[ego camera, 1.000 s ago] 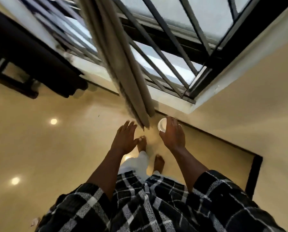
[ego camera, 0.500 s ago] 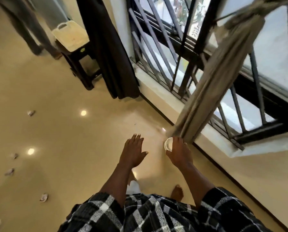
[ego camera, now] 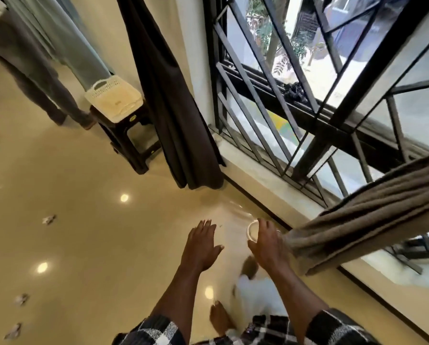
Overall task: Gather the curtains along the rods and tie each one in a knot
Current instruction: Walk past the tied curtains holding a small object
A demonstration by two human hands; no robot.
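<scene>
Floor: glossy beige tiles (ego camera: 83,245), with a barred window grille (ego camera: 258,100) at 1 o'clock.
Taupe curtain (ego camera: 372,215): bunched, slanting in from 3 o'clock, its lower end against the right hand (ego camera: 265,242).
Dark curtain (ego camera: 173,108): hangs gathered at 12 o'clock, beside the grille.
Right hand: fingers curled round a small white round object (ego camera: 250,229).
Left hand (ego camera: 202,242): flat, fingers straight, holding nothing, at 6 o'clock.
Stool (ego camera: 131,143): at 11 o'clock, white basket (ego camera: 113,99) on top.
Paper scraps (ego camera: 49,219): at 8 o'clock.
</scene>
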